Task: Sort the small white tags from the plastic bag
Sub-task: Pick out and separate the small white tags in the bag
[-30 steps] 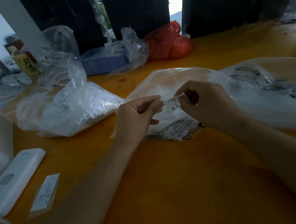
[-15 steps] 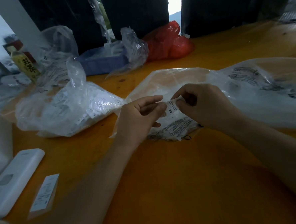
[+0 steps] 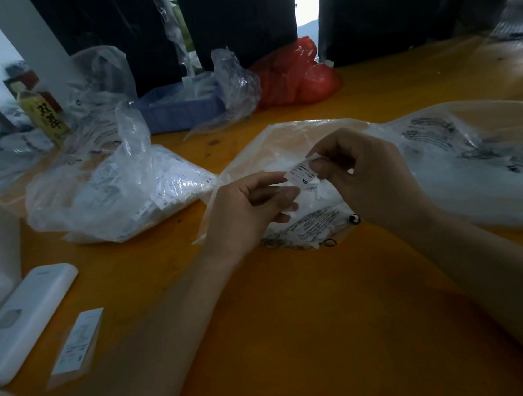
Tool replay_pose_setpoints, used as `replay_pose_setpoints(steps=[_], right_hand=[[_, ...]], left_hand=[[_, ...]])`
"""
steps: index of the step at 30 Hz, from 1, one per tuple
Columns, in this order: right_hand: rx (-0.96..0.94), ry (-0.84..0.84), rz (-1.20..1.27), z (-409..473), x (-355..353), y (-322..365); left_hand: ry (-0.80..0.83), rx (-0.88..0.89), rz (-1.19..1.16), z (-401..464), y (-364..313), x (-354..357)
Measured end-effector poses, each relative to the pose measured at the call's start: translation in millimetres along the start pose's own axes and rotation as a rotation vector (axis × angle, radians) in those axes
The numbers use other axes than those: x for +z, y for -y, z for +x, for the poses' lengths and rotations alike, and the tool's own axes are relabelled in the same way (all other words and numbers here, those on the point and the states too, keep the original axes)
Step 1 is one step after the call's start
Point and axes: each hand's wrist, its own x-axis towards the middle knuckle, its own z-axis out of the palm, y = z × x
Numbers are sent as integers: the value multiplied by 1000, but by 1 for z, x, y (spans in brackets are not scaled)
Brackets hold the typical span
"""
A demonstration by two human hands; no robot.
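Bench [image 3: 307, 317] surface crowded toward far edge: clear bag of tags [image 3: 116, 191] at left, blue tray [image 3: 181, 111] and red bag [image 3: 292, 73] behind, printed clear bags [image 3: 472, 160] at right. White remote [image 3: 25, 316] and card [image 3: 76, 340] near left edge. Right hand [image 3: 366, 173] pinches small white tag [image 3: 303, 175] marked XS above mid-bench; left hand [image 3: 248, 211], fingers curled, touches its edge; firm grip cannot be confirmed. Near edge carries only the forearms.

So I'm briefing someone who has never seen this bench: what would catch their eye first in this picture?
Probably the two hands at the centre: the right hand pinches a small white tag printed XS, the left hand close beside it, above a clear plastic bag. Next the red bag at the far edge of the orange table. Then the bulging clear bag of tags on the left.
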Motion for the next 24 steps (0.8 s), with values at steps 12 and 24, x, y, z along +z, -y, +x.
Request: replay_pose_setpoints(steps=[12, 24], right_hand=[[74, -36, 188, -1, 0, 4], [102, 44, 50, -2, 5, -3]], left_hand=[[-45, -85, -183, 1, 1, 0], [-62, -136, -243, 4, 2, -3]])
